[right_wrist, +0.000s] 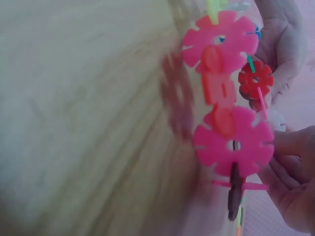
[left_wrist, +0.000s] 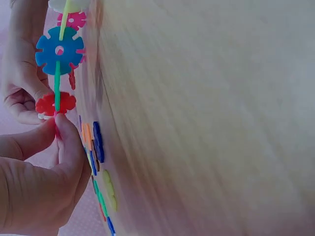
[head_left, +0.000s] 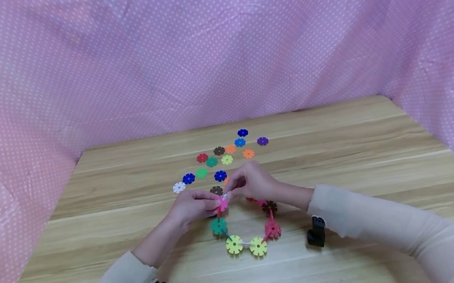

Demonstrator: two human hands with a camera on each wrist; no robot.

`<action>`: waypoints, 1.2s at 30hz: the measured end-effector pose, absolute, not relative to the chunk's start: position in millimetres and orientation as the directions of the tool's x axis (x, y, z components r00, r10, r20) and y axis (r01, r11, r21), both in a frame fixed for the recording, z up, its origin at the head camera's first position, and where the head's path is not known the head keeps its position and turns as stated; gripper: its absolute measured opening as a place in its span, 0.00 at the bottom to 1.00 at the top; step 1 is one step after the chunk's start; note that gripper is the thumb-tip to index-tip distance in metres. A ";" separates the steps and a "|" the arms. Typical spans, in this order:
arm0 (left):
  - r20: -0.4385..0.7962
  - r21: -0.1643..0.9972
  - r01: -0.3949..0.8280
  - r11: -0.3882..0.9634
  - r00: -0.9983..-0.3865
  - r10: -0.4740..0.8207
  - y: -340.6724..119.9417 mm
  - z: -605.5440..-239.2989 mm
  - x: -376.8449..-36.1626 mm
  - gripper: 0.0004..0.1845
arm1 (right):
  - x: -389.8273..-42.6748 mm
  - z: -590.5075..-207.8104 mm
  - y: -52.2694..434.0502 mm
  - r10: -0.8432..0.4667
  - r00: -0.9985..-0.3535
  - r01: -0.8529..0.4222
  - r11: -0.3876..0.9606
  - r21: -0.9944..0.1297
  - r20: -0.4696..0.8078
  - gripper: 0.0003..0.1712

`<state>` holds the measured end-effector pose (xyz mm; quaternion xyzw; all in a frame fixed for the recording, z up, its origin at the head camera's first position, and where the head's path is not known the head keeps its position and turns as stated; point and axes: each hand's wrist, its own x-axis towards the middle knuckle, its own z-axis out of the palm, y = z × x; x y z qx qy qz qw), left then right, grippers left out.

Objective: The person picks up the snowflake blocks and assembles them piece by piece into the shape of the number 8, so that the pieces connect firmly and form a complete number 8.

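My left hand (head_left: 193, 207) pinches a pink notched plastic disc (head_left: 223, 205) between thumb and fingers. Against it, my right hand (head_left: 254, 181) pinches a white disc (head_left: 227, 195); whether their slots are joined I cannot tell. From the pink disc hangs a curved chain of interlocked discs, including a green one (head_left: 218, 226), yellow ones (head_left: 258, 246) and a brown one (head_left: 269, 207). In the left wrist view, a red disc (left_wrist: 55, 103) sits just beyond the left fingertips, linked to a blue-looking one (left_wrist: 60, 50). The right hand partly hides the chain's other end.
Loose discs lie on the wooden table (head_left: 100, 240) beyond the hands, among them a white one (head_left: 179, 187), a red one (head_left: 202, 158) and a purple one (head_left: 262, 141). A pink dotted cloth (head_left: 215, 64) surrounds the table's back and sides.
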<state>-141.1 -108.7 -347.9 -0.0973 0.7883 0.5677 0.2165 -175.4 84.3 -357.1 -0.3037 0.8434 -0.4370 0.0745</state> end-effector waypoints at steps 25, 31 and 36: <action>-0.467 0.840 -0.398 0.368 -0.876 0.121 -106.5 -348.3 -133.3 0.11 | -211.9 -341.8 101.0 -0.643 -0.766 -0.482 0.560 -0.674 0.014 0.13; -0.456 0.844 -0.388 0.370 -0.882 0.115 -104.9 -348.5 -129.3 0.11 | -218.4 -347.3 90.8 -0.614 -0.787 -0.472 0.666 -0.578 -0.066 0.15; -0.449 0.849 -0.382 0.365 -0.886 0.115 -103.5 -349.1 -127.9 0.12 | -219.3 -351.0 84.8 -0.592 -0.803 -0.463 0.689 -0.557 -0.065 0.15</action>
